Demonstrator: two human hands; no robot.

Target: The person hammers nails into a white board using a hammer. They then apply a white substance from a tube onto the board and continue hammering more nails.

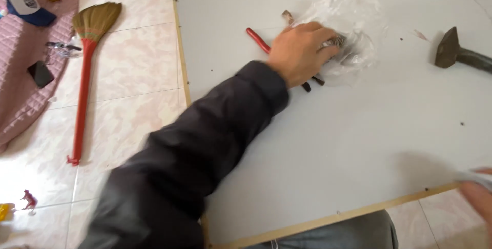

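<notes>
Only one cam for me here, head-mounted, looking steeply down and fwd over the white table (333, 141), pretty close up. Slightly tilted; tiled floor (128, 75) shows along the left. No 2nd view to overlap w/.

Pretty bright, soft daylight all over, so the white table (328, 141) looks a bit washed out. Shadows are faint, just a soft one beside the hammer (456, 53). The right hand (479, 195) at the table's near edge is smeared with motion blur, and the dark sleeve (195, 157) is soft too.
</notes>
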